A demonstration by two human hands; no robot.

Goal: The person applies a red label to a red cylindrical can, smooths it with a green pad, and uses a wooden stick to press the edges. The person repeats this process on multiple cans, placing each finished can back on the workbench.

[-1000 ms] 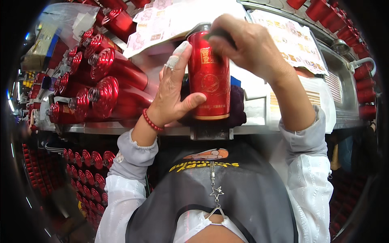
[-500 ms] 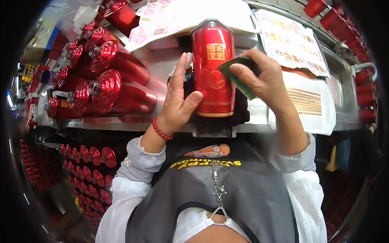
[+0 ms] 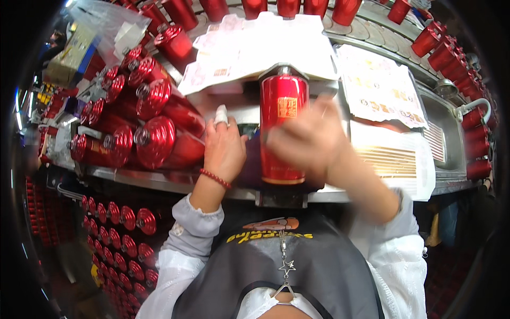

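A shiny red bottle [image 3: 284, 87] with a gold square label lies in a dark cradle, its neck pointing away from me. My right hand [image 3: 313, 135] passes over its lower half, smeared by motion; whether the green pad is still in it I cannot make out. To the left of the bottle, my left hand [image 3: 226, 149] is over the metal worktop, back up, thumb apart from the fingers, and nothing shows in it. One finger wears a white cover [image 3: 221, 113]. A small dark thing [image 3: 246, 130] lies near its thumb.
Red bottles with ridged caps [image 3: 154, 141] are piled on the left, with more in rows below. Printed sticker sheets [image 3: 377, 85] and a white tray with gold strips [image 3: 390, 154] lie at right, beside a sink with a tap [image 3: 475, 103]. Red bottles line a conveyor [image 3: 366, 34] behind.
The view has shifted, so the worktop sits lower in the picture. My left hand has drawn away from the bottle to the left. My right hand has swept left over the bottle.
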